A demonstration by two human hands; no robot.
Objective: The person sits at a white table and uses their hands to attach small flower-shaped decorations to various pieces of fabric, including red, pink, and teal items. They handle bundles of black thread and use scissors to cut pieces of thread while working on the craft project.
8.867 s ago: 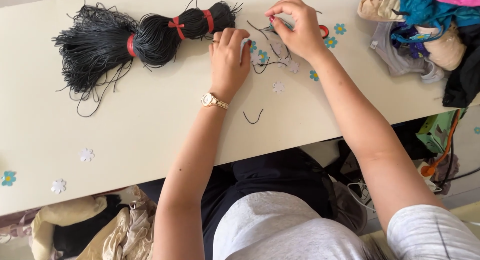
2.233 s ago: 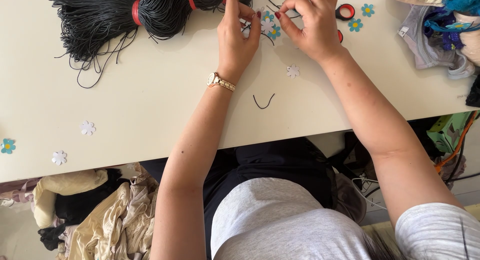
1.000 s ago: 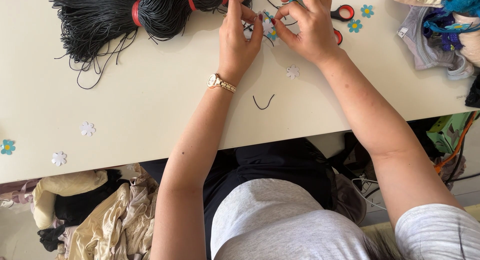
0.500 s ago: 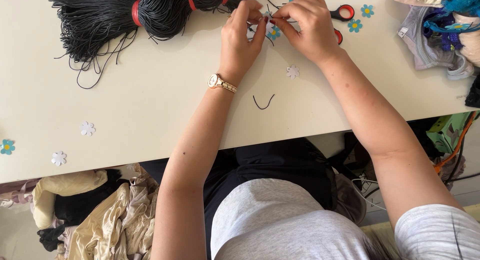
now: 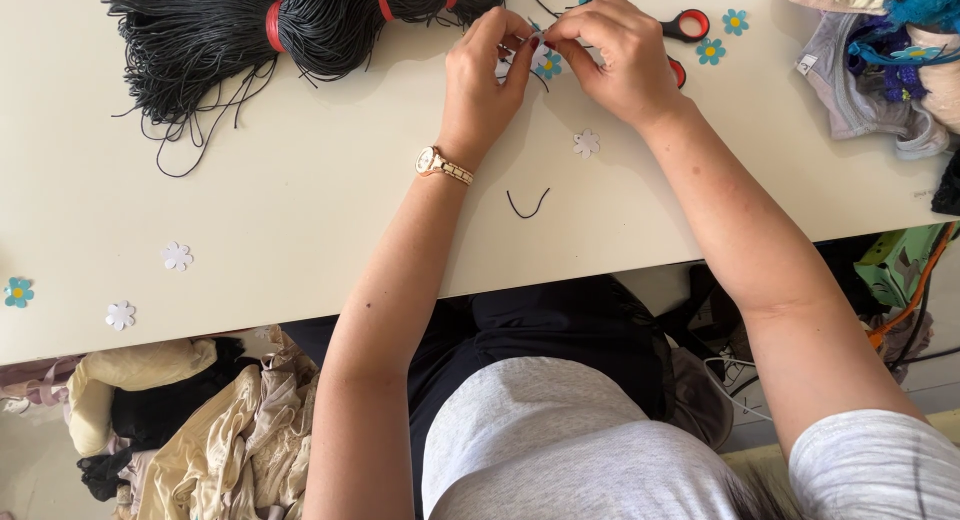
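Both hands met over the bench (image 5: 300, 230): the left hand (image 5: 485, 85) and right hand (image 5: 620, 55) had fingers pinched on a small flower (image 5: 545, 60) and a thin black cord, near the scissors (image 5: 690, 30) and cord bundle (image 5: 290, 30).

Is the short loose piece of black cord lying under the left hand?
No, the cord piece lies bare on the table, nearer the body than the left hand.

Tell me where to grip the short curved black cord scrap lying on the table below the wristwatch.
Pinch the short cord scrap at its low middle bend, coming straight down from above. It lies flat and alone on the bare table, both ends curling up-picture, so fingertips probably get clear space either side.
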